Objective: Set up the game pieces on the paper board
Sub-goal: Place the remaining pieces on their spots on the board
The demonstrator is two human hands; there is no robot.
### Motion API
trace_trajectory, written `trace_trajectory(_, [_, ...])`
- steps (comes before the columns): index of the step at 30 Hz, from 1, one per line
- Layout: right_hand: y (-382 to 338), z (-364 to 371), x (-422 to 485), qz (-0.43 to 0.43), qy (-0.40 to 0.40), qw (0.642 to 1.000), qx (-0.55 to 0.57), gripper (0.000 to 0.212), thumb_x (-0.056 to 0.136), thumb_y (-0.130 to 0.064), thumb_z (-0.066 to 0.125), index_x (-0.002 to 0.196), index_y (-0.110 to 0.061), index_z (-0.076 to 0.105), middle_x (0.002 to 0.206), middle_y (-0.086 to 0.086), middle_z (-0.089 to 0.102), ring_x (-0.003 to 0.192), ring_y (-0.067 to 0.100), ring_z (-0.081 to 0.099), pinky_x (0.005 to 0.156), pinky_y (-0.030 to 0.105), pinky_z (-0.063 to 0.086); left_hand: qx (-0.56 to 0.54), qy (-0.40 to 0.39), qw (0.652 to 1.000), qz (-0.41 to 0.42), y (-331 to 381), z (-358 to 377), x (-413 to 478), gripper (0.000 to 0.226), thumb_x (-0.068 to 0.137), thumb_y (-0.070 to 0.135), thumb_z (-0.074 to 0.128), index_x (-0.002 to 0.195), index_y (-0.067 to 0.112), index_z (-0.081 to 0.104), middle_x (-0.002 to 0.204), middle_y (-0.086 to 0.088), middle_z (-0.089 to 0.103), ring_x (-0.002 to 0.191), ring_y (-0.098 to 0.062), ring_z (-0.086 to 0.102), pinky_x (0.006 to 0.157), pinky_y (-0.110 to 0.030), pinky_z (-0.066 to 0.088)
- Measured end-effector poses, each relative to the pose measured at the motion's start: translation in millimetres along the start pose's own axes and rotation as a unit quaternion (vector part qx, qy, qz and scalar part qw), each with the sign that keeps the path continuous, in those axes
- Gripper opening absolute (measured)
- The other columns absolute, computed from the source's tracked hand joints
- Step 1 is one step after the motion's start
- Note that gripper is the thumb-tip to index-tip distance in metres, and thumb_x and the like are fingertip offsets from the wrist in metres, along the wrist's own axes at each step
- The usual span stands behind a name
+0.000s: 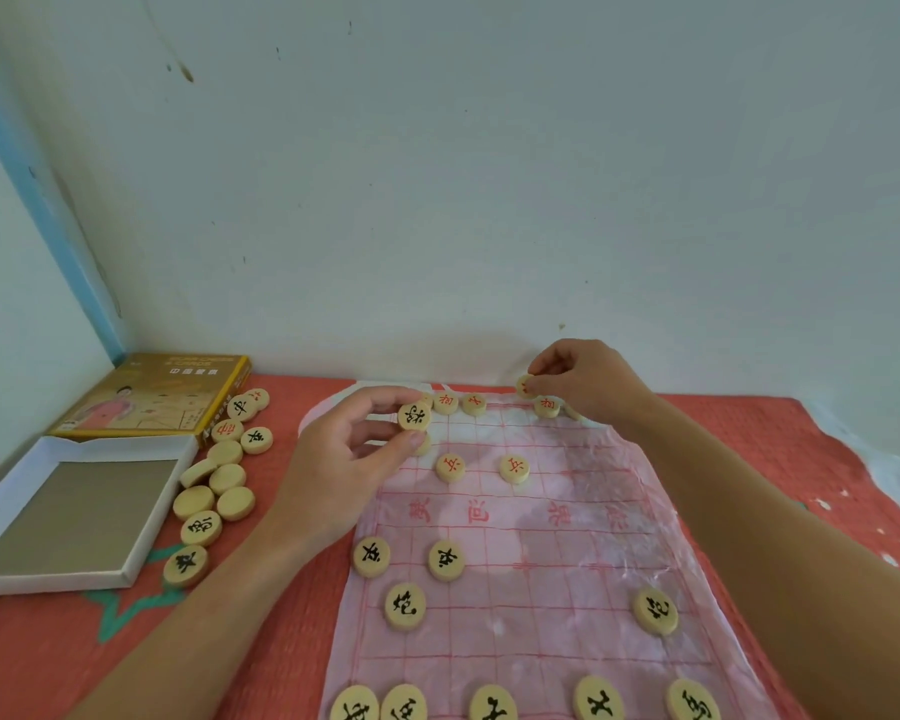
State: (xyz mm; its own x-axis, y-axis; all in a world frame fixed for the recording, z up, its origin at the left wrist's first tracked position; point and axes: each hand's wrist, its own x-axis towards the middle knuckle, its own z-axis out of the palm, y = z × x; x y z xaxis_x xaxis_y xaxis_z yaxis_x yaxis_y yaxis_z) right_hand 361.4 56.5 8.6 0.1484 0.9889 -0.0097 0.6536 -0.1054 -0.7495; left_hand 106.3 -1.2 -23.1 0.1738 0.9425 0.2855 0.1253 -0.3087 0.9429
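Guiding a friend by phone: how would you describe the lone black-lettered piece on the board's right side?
Start at the pink paper board on the red cloth. On its near half, by the right edge, lies a wooden disc with a black character. Nothing sits beside it; its twin is far left in that row.

Bottom pieces [492, 704]: cut off by the bottom edge.
Thumb piece [423, 445]: mostly hidden under the left hand [354, 459] and its black piece [414, 417].
Far piece [571, 411]: mostly hidden behind the right hand [588, 381].
Red piece [525, 386]: mark partly covered by fingers.
Box lid [152, 397]: words in the left of the frame too blurry to read.
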Motion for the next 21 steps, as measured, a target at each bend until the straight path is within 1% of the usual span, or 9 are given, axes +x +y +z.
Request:
trace_trajectory(1, [-0.8, 1.1, 2.4, -0.001, -0.006, 1.000, -0.012, 0.011, 0.079, -0.020, 0.077, 0.085, -0.018, 0.068, 0.085, -0.002, 0.069, 0.073, 0.013, 0.060, 0.067, 0.028, 0.051, 0.001, 0.000, 1.000, 0.001, -0.2, 0.1, 0.1, 0.031, 0.083, 0.007, 0.070, 0.101, 0.032, 0.066, 0.100, 0.012, 0.071, 0.082, -0.008, 0.068, 0.073, -0.022, 0.052])
trace_trajectory(5, [-2.8, 4.1, 7.4, -0.006, -0.025, 0.998, -0.051, 0.009, 0.080, -0.022, 0.076, 0.083, -0.017, 0.069, 0.077, -0.003, 0.069, 0.062, 0.010, 0.056, 0.057, 0.024, 0.044, 0.004, -0.003, 1.000, 0.005, -1.1, 0.0, -0.2, 0.030, 0.083, 0.008, 0.070, 0.102, 0.031, 0.066, 0.100, 0.012, 0.070, 0.082, -0.009, 0.068, 0.073, -0.021, 0.052])
trace_trajectory(8, [-2.7, 5.3, 9.3, 0.006, -0.045, 0.997, -0.068, 0.009, 0.079, -0.021, 0.076, 0.081, -0.014, 0.070, 0.072, -0.001, 0.069, 0.058, 0.010, 0.055, 0.056, 0.024, 0.045, 0.003, -0.004, 1.000, 0.006, -2.1, -0.5, 0.0, 0.030, 0.083, 0.008, 0.070, 0.103, 0.030, 0.066, 0.100, 0.013, 0.070, 0.082, -0.009, 0.068, 0.072, -0.020, 0.052])
trace_trajectory(11, [-2.6, 5.9, 10.7, 0.011, -0.053, 0.995, -0.089, 0.009, 0.078, -0.022, 0.076, 0.077, -0.016, 0.070, 0.070, -0.002, 0.068, 0.063, 0.013, 0.056, 0.060, 0.027, 0.046, 0.004, -0.004, 1.000, 0.006, -2.9, -0.4, 0.9, 0.030, 0.083, 0.008, 0.070, 0.103, 0.030, 0.066, 0.100, 0.012, 0.070, 0.081, -0.007, 0.067, 0.071, -0.017, 0.050])
trace_trajectory(15, [-2.7, 8.1, 11.3, 0.014, -0.056, 0.990, -0.127, 0.010, 0.080, -0.024, 0.074, 0.071, -0.024, 0.069, 0.068, -0.007, 0.067, 0.070, 0.011, 0.059, 0.067, 0.026, 0.047, 0.004, -0.007, 1.000, 0.009, -4.9, -0.2, 1.5, 0.030, 0.083, 0.007, 0.070, 0.104, 0.028, 0.066, 0.100, 0.011, 0.070, 0.081, -0.008, 0.067, 0.071, -0.016, 0.050])
trace_trajectory(19, [-2.2, 10.7, 11.0, 0.012, -0.047, 0.988, -0.149, 0.003, 0.080, -0.024, 0.071, 0.080, -0.025, 0.074, 0.077, -0.007, 0.070, 0.081, 0.013, 0.062, 0.071, 0.026, 0.049, 0.010, -0.006, 1.000, 0.013, -5.9, 0.0, 1.6, 0.032, 0.083, 0.007, 0.070, 0.105, 0.030, 0.065, 0.100, 0.013, 0.069, 0.084, -0.009, 0.067, 0.074, -0.017, 0.050])
trace_trajectory(21, [-2.9, 10.9, 9.9, 0.007, -0.045, 0.988, -0.149, 0.004, 0.080, -0.022, 0.071, 0.082, -0.024, 0.074, 0.078, -0.007, 0.071, 0.079, 0.013, 0.062, 0.071, 0.027, 0.050, 0.014, -0.007, 1.000, 0.014, -6.2, -0.1, 1.4, 0.033, 0.083, 0.007, 0.070, 0.105, 0.031, 0.065, 0.101, 0.010, 0.070, 0.087, -0.010, 0.067, 0.076, -0.019, 0.051])
